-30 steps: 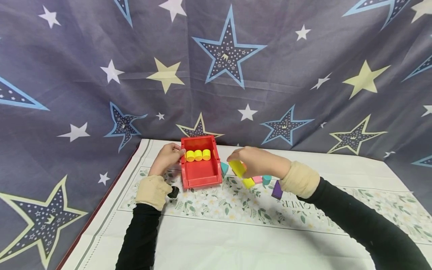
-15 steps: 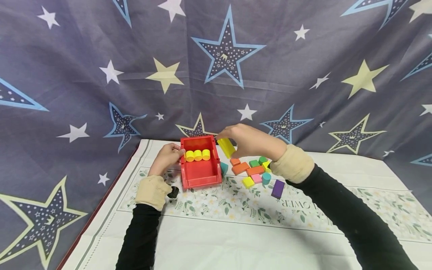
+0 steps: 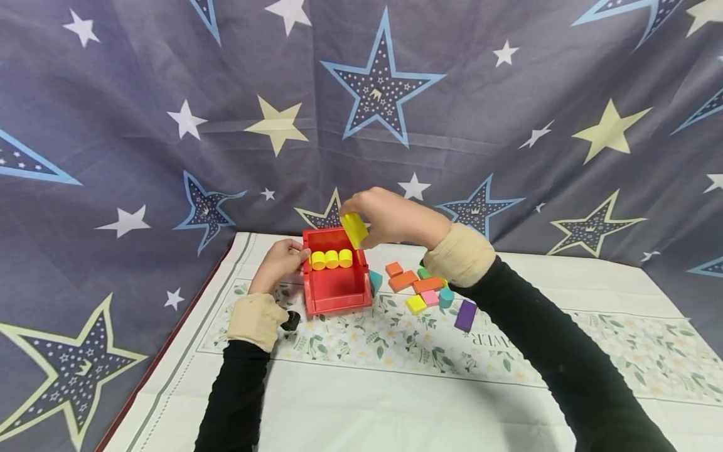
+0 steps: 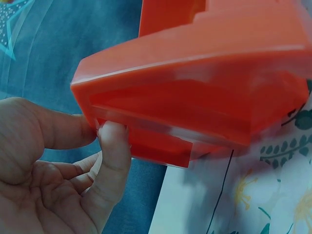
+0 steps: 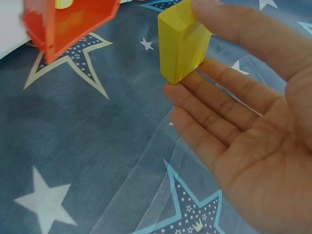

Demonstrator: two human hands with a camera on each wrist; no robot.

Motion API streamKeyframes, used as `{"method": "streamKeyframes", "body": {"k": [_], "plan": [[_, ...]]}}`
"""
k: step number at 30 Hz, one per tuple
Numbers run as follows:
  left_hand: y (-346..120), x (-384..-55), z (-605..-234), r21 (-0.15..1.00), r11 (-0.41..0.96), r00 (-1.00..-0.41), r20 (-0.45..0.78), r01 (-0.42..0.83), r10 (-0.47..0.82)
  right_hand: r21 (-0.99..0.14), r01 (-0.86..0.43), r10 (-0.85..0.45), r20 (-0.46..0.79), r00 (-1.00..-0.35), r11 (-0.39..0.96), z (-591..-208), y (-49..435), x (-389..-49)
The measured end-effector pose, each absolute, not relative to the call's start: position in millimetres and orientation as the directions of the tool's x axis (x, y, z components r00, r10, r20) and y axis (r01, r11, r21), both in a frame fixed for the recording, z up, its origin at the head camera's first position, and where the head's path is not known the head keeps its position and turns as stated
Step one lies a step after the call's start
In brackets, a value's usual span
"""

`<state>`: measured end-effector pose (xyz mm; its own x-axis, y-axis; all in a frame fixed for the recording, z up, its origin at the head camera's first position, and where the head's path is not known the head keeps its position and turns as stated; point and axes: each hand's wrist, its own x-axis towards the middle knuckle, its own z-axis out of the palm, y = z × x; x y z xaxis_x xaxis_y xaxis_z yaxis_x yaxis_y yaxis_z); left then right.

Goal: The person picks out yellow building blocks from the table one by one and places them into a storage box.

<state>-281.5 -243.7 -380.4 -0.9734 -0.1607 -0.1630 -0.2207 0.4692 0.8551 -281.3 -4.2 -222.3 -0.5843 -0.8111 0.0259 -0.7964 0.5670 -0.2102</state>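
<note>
A red plastic bin [image 3: 339, 292] stands tilted toward the viewer on the left of the table, with 3 yellow cylinders [image 3: 332, 259] in a row inside. My left hand [image 3: 279, 267] grips the bin's left side; in the left wrist view, thumb and fingers [image 4: 114, 151] pinch its lower rim. My right hand [image 3: 390, 216] is raised over the bin's back right corner. Between thumb and fingertips it pinches a yellow rectangular block [image 5: 183, 41], held apart from the bin.
Right of the bin lie several loose blocks: orange [image 3: 402, 281], pink [image 3: 430, 298], yellow [image 3: 416, 305], a teal cylinder [image 3: 446, 297] and a purple block [image 3: 465, 316]. A teal block [image 3: 375, 282] sits against the bin's right side. Behind the table hangs a star-patterned cloth [image 3: 361, 113].
My right hand has carried the yellow block up and left, from above the loose blocks to the bin's back right corner. My left hand and the bin have stayed put.
</note>
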Motion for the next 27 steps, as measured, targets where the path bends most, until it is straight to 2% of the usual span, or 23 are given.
{"method": "streamKeyframes", "body": {"k": [13, 27], "plan": [[-244.0, -279.4, -379.1, 0.848, 0.486, -0.976, -0.153, -0.211, -0.157, -0.226, -0.796, -0.815, 0.014, -0.580, 0.562, -214.2, -39.2, -293.3], [-246.1, -283.3, -380.8, 0.847, 0.486, -0.975, -0.162, -0.215, -0.150, -0.206, -0.702, -0.731, -0.152, -0.666, 0.682, -230.5, -71.5, -311.5]]}}
